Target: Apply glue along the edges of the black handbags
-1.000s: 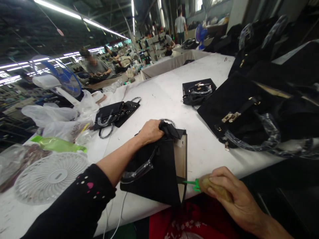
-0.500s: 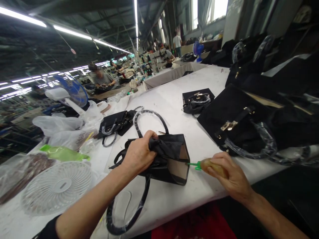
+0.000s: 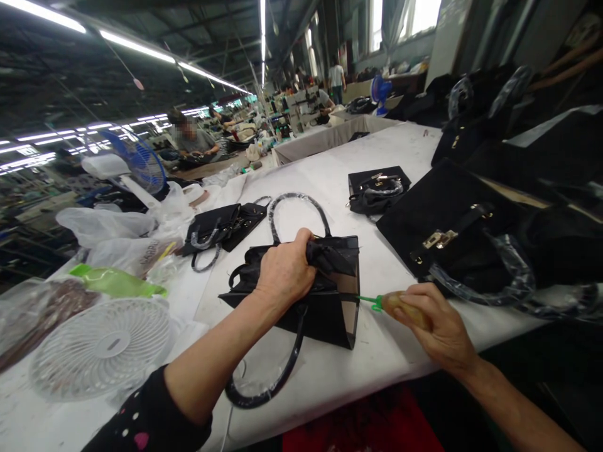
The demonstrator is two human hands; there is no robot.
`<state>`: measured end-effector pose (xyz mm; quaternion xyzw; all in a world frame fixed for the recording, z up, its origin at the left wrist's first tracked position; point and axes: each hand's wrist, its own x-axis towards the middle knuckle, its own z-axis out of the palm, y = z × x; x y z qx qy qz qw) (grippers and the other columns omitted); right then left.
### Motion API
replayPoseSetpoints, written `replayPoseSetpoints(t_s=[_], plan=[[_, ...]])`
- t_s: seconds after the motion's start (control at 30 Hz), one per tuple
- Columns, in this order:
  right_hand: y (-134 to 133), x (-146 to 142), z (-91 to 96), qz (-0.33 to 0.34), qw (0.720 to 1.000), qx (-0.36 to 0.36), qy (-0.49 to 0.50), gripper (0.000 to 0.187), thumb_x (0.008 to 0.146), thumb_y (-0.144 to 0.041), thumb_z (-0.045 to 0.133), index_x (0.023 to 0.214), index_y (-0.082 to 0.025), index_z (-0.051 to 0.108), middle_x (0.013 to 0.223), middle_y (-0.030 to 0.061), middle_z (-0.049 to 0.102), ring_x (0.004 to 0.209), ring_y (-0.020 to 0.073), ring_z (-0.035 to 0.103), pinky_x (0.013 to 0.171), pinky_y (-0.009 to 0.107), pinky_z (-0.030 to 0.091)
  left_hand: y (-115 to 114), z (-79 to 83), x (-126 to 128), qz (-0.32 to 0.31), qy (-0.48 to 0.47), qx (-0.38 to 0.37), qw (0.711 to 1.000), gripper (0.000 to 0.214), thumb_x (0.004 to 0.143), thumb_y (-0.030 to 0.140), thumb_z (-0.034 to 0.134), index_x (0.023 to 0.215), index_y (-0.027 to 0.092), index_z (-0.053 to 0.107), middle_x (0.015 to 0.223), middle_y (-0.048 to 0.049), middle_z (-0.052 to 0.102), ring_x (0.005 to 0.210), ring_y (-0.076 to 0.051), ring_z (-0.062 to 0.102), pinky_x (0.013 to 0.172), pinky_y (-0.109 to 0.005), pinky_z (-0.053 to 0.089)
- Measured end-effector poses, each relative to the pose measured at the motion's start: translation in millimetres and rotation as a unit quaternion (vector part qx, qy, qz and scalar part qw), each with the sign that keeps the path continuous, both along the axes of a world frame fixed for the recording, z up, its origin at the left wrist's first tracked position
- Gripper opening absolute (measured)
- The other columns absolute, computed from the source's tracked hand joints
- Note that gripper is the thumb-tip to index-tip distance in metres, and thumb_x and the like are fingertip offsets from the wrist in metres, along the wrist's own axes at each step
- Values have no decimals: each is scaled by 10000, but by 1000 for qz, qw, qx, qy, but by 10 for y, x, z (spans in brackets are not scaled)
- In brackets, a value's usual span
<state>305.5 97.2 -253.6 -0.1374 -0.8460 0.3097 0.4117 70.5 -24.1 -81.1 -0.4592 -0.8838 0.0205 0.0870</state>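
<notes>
A small black handbag [image 3: 325,320] lies on the white-covered table, its two plastic-wrapped handles spread to either side. My left hand [image 3: 285,267] is closed around bunched black lining [image 3: 332,258] at the bag's opening. At the bag's right end, an open side shows a beige inner face. My right hand [image 3: 443,333] is wrapped around a yellowish-brown glue bottle [image 3: 404,307] with a thin green nozzle. The nozzle tip points left and meets the edge of the bag's open end; whether it touches cannot be made out.
Large black bags [image 3: 438,220] crowd the right side. Smaller black bags lie at the back [image 3: 379,185] and left [image 3: 221,229]. A white fan [image 3: 110,345], plastic bags [image 3: 108,223] and a green packet [image 3: 117,282] occupy the left. People work farther back.
My left hand and the handbag have shifted slightly right and up in view, with the bag turned a little. The glue bottle stays at its right end, its nozzle slightly higher.
</notes>
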Motion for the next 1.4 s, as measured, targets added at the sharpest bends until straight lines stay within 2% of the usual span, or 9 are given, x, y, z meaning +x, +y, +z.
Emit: replayPoseSetpoints(t_s=[0.17,0.33,0.5,0.67,0.9,1.0,1.17,1.3,1.4], plan=[[21,-49,75,0,999,-19,-34,99,948,-288,632,1041,-253,641,957,29,583,807,176,639,691,304,535,39,-26,8,6,-1,-11,1000,311,823,294,561,1129,285,513,766,-52,711,761,-335,710,622,-337,443],[36,-40,187,-21,999,-26,-22,116,945,-324,636,1026,-241,644,971,39,571,843,183,633,722,305,532,47,-47,27,14,1,-9,1000,329,823,286,564,1146,277,502,766,-51,710,765,-324,712,638,-332,454],[59,-18,181,-4,998,-30,-52,95,947,-325,634,1003,-254,662,917,22,575,792,171,633,695,298,526,53,-71,35,3,13,-14,1000,325,815,287,541,1137,269,496,750,-62,709,736,-336,711,611,-339,447],[75,-42,157,-18,999,-7,-29,123,937,-322,634,1018,-230,652,978,50,589,819,185,648,690,304,541,38,-54,78,8,8,-9,1000,317,809,278,538,1123,263,493,752,-56,711,742,-314,711,609,-326,431],[47,-49,272,-8,999,-25,-24,116,934,-342,639,1000,-250,661,936,39,606,809,192,653,699,313,547,-4,-17,120,15,-16,-12,1000,321,821,286,540,1137,266,489,771,-49,715,762,-295,709,633,-323,431],[8,-33,228,15,998,-34,-42,94,939,-325,634,1003,-262,661,928,32,611,806,187,652,691,305,548,-30,-36,108,19,-15,-10,1000,330,821,301,555,1143,271,489,763,-43,712,755,-297,709,640,-323,435],[-60,25,114,-18,999,-25,-12,139,933,-272,639,1071,-250,644,1010,51,587,848,184,648,715,309,551,-46,-49,104,22,-12,-5,1000,342,819,302,566,1149,273,484,754,-32,705,759,-299,710,645,-319,433],[-60,45,60,13,999,-26,-21,124,937,-264,635,1060,-253,639,993,43,583,830,179,646,707,310,558,-41,-45,108,21,-9,-3,1000,327,825,317,554,1143,270,492,754,-32,707,751,-299,708,617,-316,408],[-46,44,32,-6,1000,-18,-9,153,930,-237,641,1082,-254,630,1014,50,578,852,185,643,728,324,559,-38,-44,112,15,-3,-2,1000,320,829,325,544,1141,273,493,748,-32,708,742,-307,707,597,-320,388]])
